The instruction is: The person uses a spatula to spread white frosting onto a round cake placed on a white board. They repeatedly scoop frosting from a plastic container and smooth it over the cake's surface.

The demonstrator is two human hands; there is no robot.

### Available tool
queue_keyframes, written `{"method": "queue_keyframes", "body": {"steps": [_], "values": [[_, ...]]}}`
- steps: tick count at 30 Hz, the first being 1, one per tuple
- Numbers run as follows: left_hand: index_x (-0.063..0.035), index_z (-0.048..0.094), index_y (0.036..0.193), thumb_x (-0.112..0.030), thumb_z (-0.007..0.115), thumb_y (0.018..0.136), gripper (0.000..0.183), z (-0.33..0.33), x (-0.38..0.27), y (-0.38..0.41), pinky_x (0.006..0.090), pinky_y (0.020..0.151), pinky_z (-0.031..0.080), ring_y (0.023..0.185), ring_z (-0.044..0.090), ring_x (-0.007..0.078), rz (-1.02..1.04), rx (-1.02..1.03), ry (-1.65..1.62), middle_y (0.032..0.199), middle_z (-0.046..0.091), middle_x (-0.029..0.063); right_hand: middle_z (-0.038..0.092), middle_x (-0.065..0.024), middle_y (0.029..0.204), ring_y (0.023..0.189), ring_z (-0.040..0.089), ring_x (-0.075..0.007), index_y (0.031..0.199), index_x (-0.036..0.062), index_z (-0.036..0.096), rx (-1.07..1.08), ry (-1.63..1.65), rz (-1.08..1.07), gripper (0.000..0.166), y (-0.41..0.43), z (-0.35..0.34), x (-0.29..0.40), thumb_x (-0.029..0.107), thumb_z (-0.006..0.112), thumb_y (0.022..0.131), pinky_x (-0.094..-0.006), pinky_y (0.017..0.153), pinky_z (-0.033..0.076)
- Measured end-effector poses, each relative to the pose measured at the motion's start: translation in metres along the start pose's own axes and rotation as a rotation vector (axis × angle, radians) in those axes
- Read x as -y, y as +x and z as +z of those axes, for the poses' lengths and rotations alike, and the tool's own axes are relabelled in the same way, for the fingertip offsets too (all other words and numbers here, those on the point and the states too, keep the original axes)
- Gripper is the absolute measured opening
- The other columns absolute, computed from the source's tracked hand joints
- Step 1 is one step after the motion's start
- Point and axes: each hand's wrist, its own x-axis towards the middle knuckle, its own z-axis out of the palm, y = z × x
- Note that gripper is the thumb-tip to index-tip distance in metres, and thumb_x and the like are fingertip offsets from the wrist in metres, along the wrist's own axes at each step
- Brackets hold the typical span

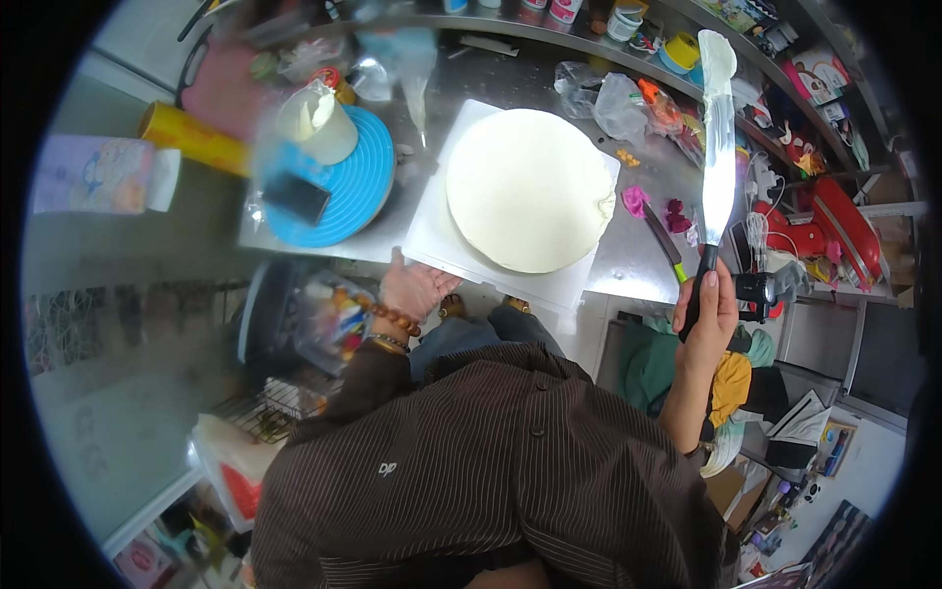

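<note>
A round cake (530,191) coated in smooth pale cream lies on a square white board (434,228). The coating is rough at its right edge. The board's near side juts past the table edge. At its near left corner is my left hand (416,289), palm up with fingers spread; whether it touches the board I cannot tell. My right hand (708,302) grips the black handle of an icing spatula (719,162), blade pointing up and away, right of the cake. White cream clings to the blade's tip.
On the left, a blue cake turntable (375,177) carries a cream-smeared jug (324,129) and a dark flat object (298,199). Behind hangs a piping bag (416,96). A knife (666,239) and plastic bags (622,107) lie right, near a red stand mixer (839,228).
</note>
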Motion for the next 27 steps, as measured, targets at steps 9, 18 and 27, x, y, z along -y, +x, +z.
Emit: {"method": "queue_keyframes", "body": {"steps": [9, 18, 27], "values": [[-0.0007, 0.031, 0.156, -0.071, 0.013, 0.101, 0.091, 0.001, 0.000, -0.001, 0.0525, 0.117, 0.034, 0.144, 0.038, 0.0405, 0.009, 0.003, 0.032, 0.157, 0.039, 0.0235, 0.056, -0.0029, 0.069, 0.046, 0.042, -0.0059, 0.134, 0.0001, 0.058, -0.036, 0.018, 0.042, 0.037, -0.007, -0.005, -0.008, 0.025, 0.050, 0.108, -0.0195, 0.042, 0.032], [0.0094, 0.024, 0.154, -0.071, 0.016, 0.101, 0.097, 0.020, -0.020, 0.000, 0.0493, 0.122, 0.025, 0.148, 0.030, 0.0387, 0.138, -0.041, -0.042, 0.161, 0.027, 0.0274, 0.058, -0.0030, 0.070, 0.048, 0.043, -0.0055, 0.135, -0.0005, 0.057, -0.071, 0.050, 0.073, 0.039, -0.010, -0.014, -0.012, 0.027, 0.049, 0.108, -0.0196, 0.043, 0.033], [0.0150, 0.030, 0.150, -0.072, 0.012, 0.101, 0.102, -0.001, 0.003, 0.009, 0.0456, 0.118, 0.034, 0.139, 0.046, 0.0372, 0.050, 0.131, -0.017, 0.152, 0.043, 0.0290, 0.059, -0.0032, 0.071, 0.048, 0.044, -0.0055, 0.136, -0.0010, 0.056, -0.094, 0.068, 0.116, 0.042, -0.011, -0.020, -0.021, 0.030, 0.047, 0.109, -0.0195, 0.044, 0.033]]}}
